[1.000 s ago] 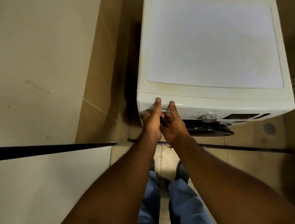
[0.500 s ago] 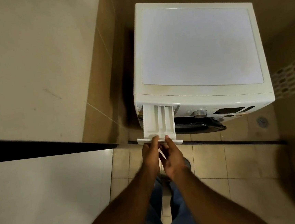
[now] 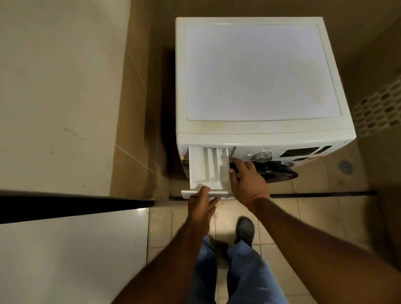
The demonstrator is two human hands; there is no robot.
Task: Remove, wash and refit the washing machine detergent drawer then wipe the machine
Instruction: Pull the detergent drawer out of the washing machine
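Observation:
A white front-loading washing machine [image 3: 258, 74] stands against the tiled wall, seen from above. Its white detergent drawer [image 3: 207, 168] sticks far out of the upper left of the front panel, with its compartments showing. My left hand [image 3: 200, 207] grips the drawer's front lip from below, thumb on top. My right hand [image 3: 247, 181] is at the drawer's right side, its thumb against the side wall and its fingers curled over it. A silver dial [image 3: 263, 156] and a dark display sit on the panel to the right.
The dark round door [image 3: 278, 170] bulges out below the panel. A pale wall with a black band [image 3: 61, 202] runs close on the left. Beige floor tiles, a floor drain [image 3: 345, 166] at right, my blue trousers and dark shoe [image 3: 245, 230] below.
The drawer went from closed to pulled far out. My right hand left the front lip and moved to the drawer's right side; my left hand stays on the front lip.

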